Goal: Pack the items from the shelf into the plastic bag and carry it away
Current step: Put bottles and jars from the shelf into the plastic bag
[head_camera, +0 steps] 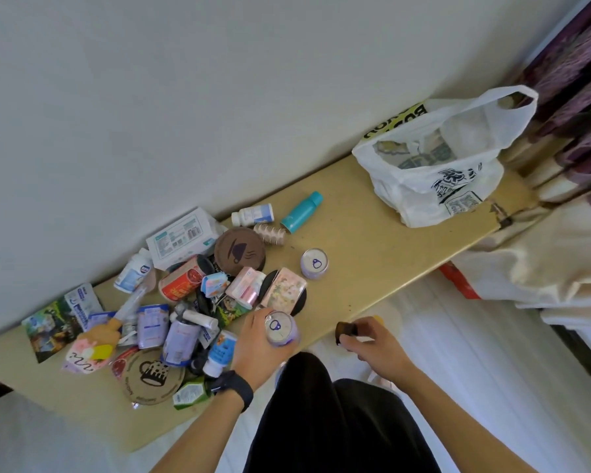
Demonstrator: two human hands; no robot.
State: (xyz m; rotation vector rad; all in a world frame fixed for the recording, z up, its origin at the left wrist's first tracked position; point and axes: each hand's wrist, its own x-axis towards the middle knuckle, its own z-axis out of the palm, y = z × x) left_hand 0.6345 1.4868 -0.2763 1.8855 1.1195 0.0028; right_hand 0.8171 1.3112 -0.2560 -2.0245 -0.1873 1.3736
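A white plastic bag [434,172] stands open at the right end of the beige shelf [362,233], with some packages inside. A pile of items covers the shelf's left half. My left hand [263,346] grips a purple can [282,331] upright at the shelf's front edge. A second purple can [314,263] stands alone mid-shelf. My right hand [372,343] is off the front edge, holding a small dark brown object [346,331]. A teal bottle [301,212] and a white pill bottle [253,214] lie near the wall.
The pile holds a red can [181,283], a brown round lid [239,251], a white tissue pack [181,238], pink boxes and cardboard discs. A purple curtain [577,97] hangs at right above cream bedding [543,261]. A white wall runs behind the shelf.
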